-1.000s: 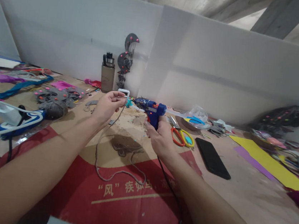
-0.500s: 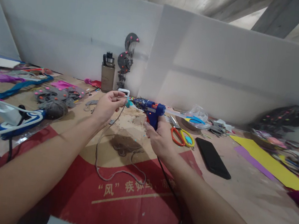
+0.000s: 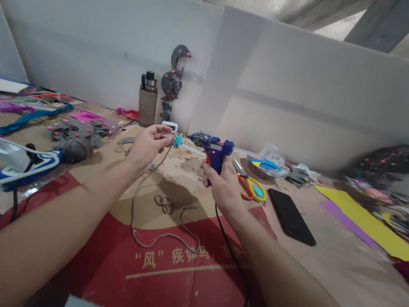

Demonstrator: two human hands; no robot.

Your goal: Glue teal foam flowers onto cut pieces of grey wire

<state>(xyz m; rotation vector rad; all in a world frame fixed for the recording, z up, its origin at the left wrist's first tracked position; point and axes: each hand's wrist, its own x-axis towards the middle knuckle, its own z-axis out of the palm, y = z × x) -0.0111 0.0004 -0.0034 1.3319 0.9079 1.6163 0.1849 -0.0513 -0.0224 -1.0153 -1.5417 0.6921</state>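
My right hand [image 3: 222, 177] is wrapped round the handle of a blue hot glue gun [image 3: 214, 149], its nozzle pointing left and a small red light lit on its side. Pinched in the fingertips of my left hand [image 3: 154, 143] is a small teal piece [image 3: 178, 140] with a grey cord [image 3: 136, 197] hanging below it. That cord loops down over the red and tan cardboard [image 3: 115, 256] and gathers in a loose tangle [image 3: 169, 203]. A gap separates the nozzle from the teal piece. From the gun's handle a black cable [image 3: 227, 245] runs down past my right forearm.
Right of the gun lie scissors [image 3: 255, 189] with red and yellow handles and a black phone [image 3: 291, 216]. A brown bottle [image 3: 147, 100] stands against the white panel. At left are a power strip [image 3: 32, 171] and grey pieces with pink dots [image 3: 81, 132]. Yellow paper [image 3: 374, 222] lies far right.
My right hand has drawn the glue gun a little to the right, and its nozzle has come away from the teal piece. My left hand has hardly moved.
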